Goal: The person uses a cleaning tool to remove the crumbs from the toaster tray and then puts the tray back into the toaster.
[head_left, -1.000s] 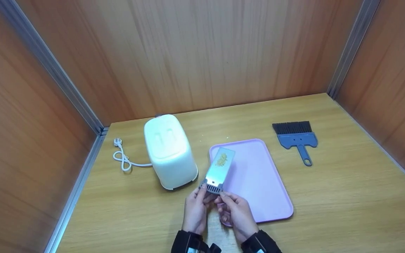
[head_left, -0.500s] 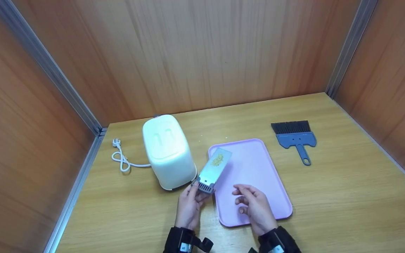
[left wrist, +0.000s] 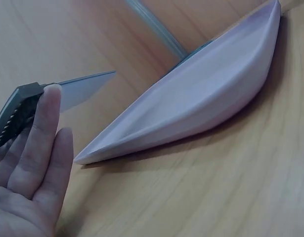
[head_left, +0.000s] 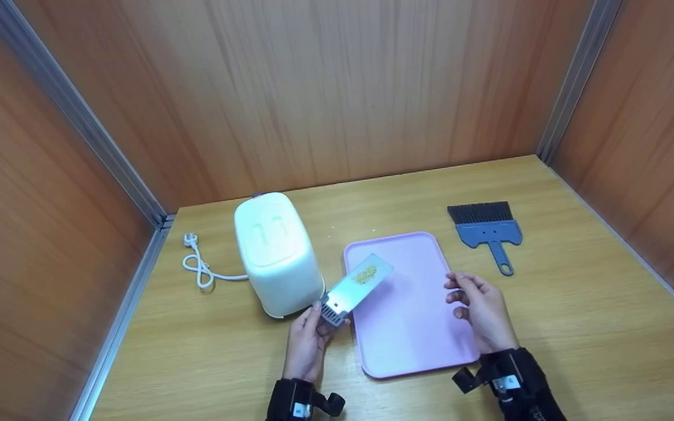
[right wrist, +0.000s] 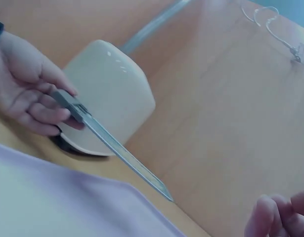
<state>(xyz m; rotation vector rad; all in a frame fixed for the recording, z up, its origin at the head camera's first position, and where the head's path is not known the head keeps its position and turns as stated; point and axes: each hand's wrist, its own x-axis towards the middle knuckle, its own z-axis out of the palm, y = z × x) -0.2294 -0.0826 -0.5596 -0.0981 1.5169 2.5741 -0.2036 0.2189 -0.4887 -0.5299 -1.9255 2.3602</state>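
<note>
A: What lies nearest?
B: A black left wrist strap [head_left: 290, 402] and a black right wrist strap [head_left: 514, 375], over a pale wood-grain tabletop [head_left: 583, 327].
A: And the hands beyond them?
B: The left hand [head_left: 305, 348] pinches the grey slotted end [head_left: 333, 313] of a flat, narrow silver metal plate [head_left: 348, 294], thumb on top, fingers underneath. The right hand [head_left: 484, 316] is relaxed, fingers loosely bent, just by the right edge of a lilac rectangular plastic tray [head_left: 410, 333] with rounded corners.
A: Where exactly is the plate?
B: Raised above the table, slanting from the left hand toward the far right, its far end over the left part of the tray. The left wrist view shows it apart from the tray.
A: Anything on it?
B: A patch of yellowish crumbs [head_left: 366, 274], toward its far end.
A: Further back?
B: Left of the tray stands a glossy white rounded appliance [head_left: 281, 251]. A white looped cord [head_left: 229, 277] runs left from it to a white plug [head_left: 191, 240]. On the far right lies a blue plastic brush [head_left: 488, 233], black bristles pointing away, handle near. A few white specks [head_left: 374, 230] dot the table beyond the tray.
A: Farthest?
B: A reddish-brown wood-grain back panel [head_left: 337, 88].
</note>
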